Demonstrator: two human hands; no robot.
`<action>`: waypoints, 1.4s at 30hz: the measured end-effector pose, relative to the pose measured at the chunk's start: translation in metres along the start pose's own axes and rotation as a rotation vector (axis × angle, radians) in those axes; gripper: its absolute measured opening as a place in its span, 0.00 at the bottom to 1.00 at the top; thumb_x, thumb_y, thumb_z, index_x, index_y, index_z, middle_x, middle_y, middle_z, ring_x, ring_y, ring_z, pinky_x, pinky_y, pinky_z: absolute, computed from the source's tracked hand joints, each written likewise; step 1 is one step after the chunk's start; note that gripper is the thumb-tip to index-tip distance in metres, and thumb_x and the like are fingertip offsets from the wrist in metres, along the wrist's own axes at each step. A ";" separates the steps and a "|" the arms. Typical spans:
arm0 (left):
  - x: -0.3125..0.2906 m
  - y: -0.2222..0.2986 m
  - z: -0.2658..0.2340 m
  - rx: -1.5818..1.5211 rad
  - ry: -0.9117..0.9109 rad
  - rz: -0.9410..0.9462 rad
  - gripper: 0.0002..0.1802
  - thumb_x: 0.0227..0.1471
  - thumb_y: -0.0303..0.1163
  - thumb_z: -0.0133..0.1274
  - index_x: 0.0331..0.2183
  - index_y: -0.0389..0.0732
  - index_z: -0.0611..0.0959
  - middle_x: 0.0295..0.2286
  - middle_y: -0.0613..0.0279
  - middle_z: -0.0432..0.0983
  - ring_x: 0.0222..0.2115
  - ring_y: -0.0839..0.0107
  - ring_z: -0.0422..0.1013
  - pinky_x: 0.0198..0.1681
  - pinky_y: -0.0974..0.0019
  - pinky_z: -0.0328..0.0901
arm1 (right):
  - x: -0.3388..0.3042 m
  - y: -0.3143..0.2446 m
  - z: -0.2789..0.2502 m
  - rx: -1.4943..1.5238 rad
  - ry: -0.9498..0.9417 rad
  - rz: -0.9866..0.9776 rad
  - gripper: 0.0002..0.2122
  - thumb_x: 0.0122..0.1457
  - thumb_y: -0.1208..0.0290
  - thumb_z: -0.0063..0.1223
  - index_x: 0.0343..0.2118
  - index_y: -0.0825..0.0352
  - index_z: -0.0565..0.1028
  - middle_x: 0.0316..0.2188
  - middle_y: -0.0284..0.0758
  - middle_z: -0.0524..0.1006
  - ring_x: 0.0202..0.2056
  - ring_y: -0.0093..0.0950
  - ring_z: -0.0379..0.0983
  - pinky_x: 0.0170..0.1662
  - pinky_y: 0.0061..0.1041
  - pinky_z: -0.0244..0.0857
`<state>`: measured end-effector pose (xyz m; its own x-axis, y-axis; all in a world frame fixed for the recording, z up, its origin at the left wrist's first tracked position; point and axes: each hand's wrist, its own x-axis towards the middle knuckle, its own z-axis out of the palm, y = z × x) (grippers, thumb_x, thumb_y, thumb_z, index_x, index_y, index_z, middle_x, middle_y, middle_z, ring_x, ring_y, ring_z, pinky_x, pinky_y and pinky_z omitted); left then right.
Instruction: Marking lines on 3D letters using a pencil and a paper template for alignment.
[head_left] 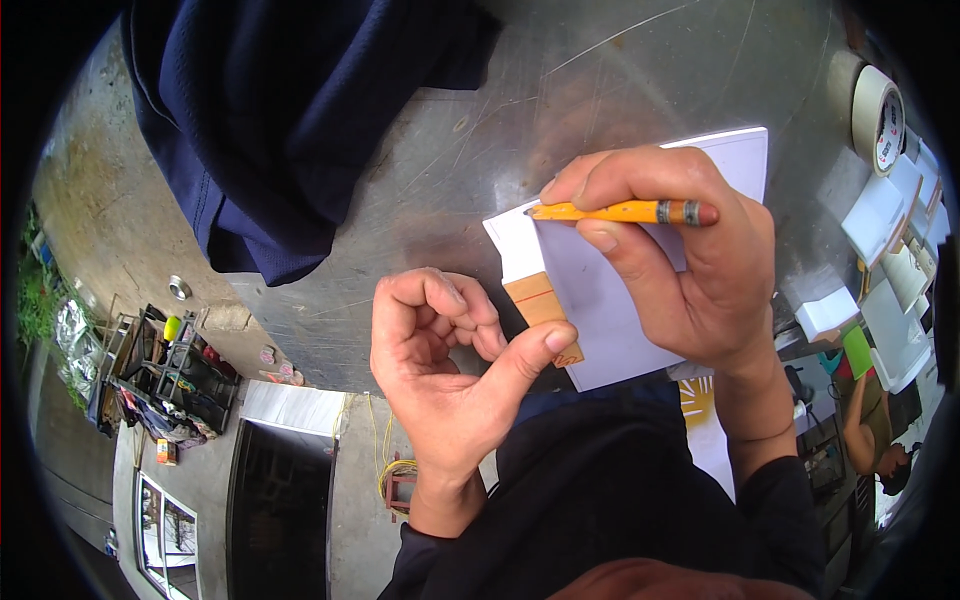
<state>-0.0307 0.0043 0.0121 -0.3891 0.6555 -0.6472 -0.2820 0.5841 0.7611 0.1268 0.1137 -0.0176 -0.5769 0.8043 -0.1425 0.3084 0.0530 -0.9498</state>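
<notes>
My right hand (690, 245) pinches a short yellow pencil (625, 211) between thumb and fingers. The pencil's tip points left, at the upper left part of a white sheet or pad of paper (610, 310), and seems to meet it. With its thumb, my left hand (440, 355) presses on a small flat brown piece (532, 300), wood or cardboard, marked with a red line. That piece lies along the paper's left edge. My left fingers curl beside it, partly hidden behind one another. Paper and hands are over a scratched grey metal table (430, 190).
Dark blue cloth (270, 120) lies bunched on the table at the upper left. A roll of tape (878, 120) stands at the far right, near white boxes and sheets (890, 225). Another person (880, 440) is at the right edge. A cluttered rack (170, 380) stands at the left.
</notes>
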 end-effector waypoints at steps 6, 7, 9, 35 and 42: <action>-0.001 0.000 0.000 -0.005 0.011 -0.007 0.33 0.35 0.20 0.77 0.36 0.44 0.68 0.27 0.67 0.71 0.23 0.87 0.65 0.27 0.83 0.61 | -0.008 0.005 0.005 0.023 0.032 -0.039 0.09 0.59 0.83 0.58 0.42 0.71 0.73 0.34 0.44 0.82 0.37 0.34 0.82 0.43 0.28 0.76; -0.001 0.000 0.000 -0.001 0.008 -0.008 0.33 0.35 0.20 0.77 0.36 0.44 0.68 0.27 0.67 0.71 0.23 0.87 0.65 0.27 0.83 0.61 | -0.008 0.006 0.005 0.024 0.036 -0.037 0.09 0.59 0.83 0.58 0.42 0.71 0.73 0.34 0.44 0.82 0.37 0.34 0.82 0.43 0.28 0.76; -0.001 0.000 -0.001 0.001 0.005 0.000 0.33 0.35 0.21 0.77 0.36 0.44 0.68 0.27 0.66 0.71 0.23 0.87 0.65 0.27 0.82 0.62 | -0.009 0.007 0.005 0.022 0.038 -0.056 0.10 0.59 0.84 0.58 0.42 0.72 0.72 0.34 0.44 0.82 0.38 0.35 0.82 0.44 0.29 0.76; -0.002 -0.004 -0.001 -0.001 0.018 0.023 0.33 0.35 0.20 0.76 0.37 0.43 0.68 0.29 0.65 0.71 0.24 0.85 0.65 0.27 0.82 0.62 | -0.047 0.018 0.024 0.050 0.185 -0.217 0.14 0.55 0.84 0.62 0.42 0.70 0.71 0.37 0.50 0.82 0.37 0.40 0.83 0.37 0.30 0.79; -0.001 -0.004 0.002 -0.012 0.028 0.029 0.33 0.36 0.18 0.75 0.36 0.42 0.68 0.29 0.66 0.71 0.24 0.85 0.65 0.28 0.83 0.62 | -0.060 0.022 0.033 0.070 0.272 -0.212 0.14 0.46 0.85 0.58 0.39 0.73 0.76 0.37 0.47 0.81 0.34 0.40 0.81 0.36 0.32 0.78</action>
<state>-0.0277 0.0027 0.0096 -0.4216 0.6587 -0.6232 -0.2810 0.5586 0.7804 0.1430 0.0469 -0.0390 -0.3967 0.9086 0.1310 0.1453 0.2030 -0.9683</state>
